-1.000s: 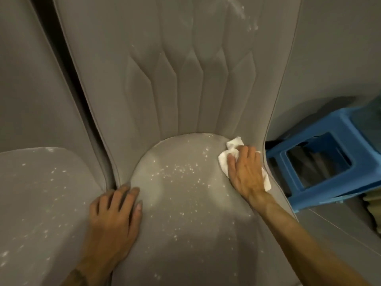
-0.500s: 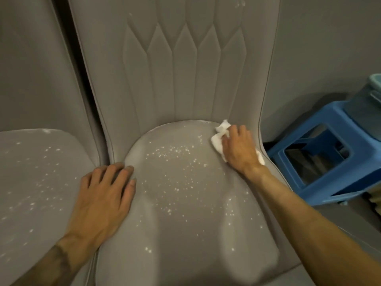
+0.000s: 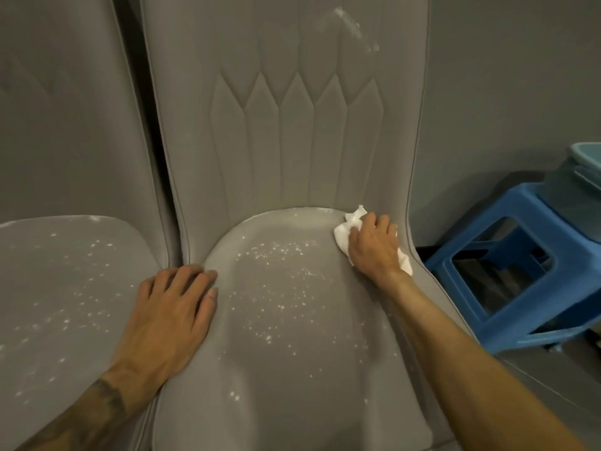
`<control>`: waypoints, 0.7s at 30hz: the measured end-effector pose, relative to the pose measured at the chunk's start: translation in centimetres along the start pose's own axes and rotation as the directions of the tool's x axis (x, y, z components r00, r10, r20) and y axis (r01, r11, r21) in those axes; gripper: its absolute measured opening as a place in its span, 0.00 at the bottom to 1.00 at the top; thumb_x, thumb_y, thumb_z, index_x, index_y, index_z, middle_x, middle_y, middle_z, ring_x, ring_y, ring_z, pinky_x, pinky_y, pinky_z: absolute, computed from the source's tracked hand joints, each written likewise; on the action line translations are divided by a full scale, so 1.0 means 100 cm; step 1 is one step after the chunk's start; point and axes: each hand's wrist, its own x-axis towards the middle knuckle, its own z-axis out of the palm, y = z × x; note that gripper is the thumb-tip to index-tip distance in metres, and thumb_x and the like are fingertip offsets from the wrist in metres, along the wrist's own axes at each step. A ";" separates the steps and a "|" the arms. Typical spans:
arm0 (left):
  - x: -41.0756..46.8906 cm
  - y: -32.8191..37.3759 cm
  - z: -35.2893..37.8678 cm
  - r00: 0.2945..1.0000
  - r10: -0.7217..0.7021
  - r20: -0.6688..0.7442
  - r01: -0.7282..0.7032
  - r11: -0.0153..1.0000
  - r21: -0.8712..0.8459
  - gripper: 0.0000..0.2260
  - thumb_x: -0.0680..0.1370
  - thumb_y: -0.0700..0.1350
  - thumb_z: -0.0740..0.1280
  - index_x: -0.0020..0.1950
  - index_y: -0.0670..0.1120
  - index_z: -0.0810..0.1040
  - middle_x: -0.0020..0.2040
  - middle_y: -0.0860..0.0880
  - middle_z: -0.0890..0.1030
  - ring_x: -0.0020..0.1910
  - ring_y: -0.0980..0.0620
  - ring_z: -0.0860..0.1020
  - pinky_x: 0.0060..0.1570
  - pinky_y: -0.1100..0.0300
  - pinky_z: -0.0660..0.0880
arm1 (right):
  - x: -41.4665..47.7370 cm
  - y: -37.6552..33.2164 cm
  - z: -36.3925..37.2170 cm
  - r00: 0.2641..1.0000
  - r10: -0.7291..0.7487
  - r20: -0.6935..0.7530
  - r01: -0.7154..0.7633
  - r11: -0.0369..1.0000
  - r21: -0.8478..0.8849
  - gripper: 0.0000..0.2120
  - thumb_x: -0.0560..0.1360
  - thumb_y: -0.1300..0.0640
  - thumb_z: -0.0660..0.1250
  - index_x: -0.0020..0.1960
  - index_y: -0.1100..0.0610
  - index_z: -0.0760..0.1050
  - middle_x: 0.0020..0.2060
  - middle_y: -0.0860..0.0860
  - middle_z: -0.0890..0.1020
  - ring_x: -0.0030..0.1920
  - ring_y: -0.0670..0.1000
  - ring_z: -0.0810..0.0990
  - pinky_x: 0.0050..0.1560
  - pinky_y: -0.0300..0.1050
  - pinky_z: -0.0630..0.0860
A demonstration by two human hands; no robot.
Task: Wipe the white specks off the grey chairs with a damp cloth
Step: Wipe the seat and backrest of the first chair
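Right, notes on hands first. Your left hand (image 3: 166,317) lies flat, palm down, fingers straight and a little spread, on the left edge of the mid grey upholstered chair (image 3: 292,385), fingertips by the crease where seat meets backrest. It holds nothing. L forearm comes in from bottom left.

Your right hand (image 3: 374,252) is stretched out to the seat's back right corner, arm running diagonally from bottom right. Fingers are bent over the white crumpled cloth (image 3: 343,237) and press it to the fabric. Cloth pokes out ahead of the fingers and behind the heel of the hand, touching seat and side wing.

Counts:
- Grey chairs: 2, the mid one and a second grey chair (image 3: 65,288) just beside it on the left.
- Cloth: 1.
- White specks (image 3: 276,255): too many to count. They're scattered across the mid seat between your hands, and more over the left seat.
- White smear (image 3: 354,27): 1, high on the mid backrest.
- Blue plastic stool (image 3: 520,314): 1, on the floor right of the chair, w/ 1 teal tub (image 3: 585,164) on top, cut off by the frame edge.

Vs half a sec ago: both hands sit on the same spots, cloth is at the same corner, and the speck patch mid-seat looks unchanged. The smear wasn't in view then.
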 end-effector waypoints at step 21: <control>0.000 -0.003 0.001 1.000 -0.020 0.007 0.020 0.999 -0.042 0.20 0.83 0.54 0.54 0.66 0.48 0.80 0.61 0.48 0.79 0.57 0.44 0.75 0.58 0.46 0.72 | 0.007 0.033 -0.010 0.994 -0.100 0.038 0.100 0.995 0.001 0.13 0.83 0.56 0.56 0.58 0.64 0.71 0.55 0.62 0.74 0.56 0.62 0.71 0.60 0.54 0.66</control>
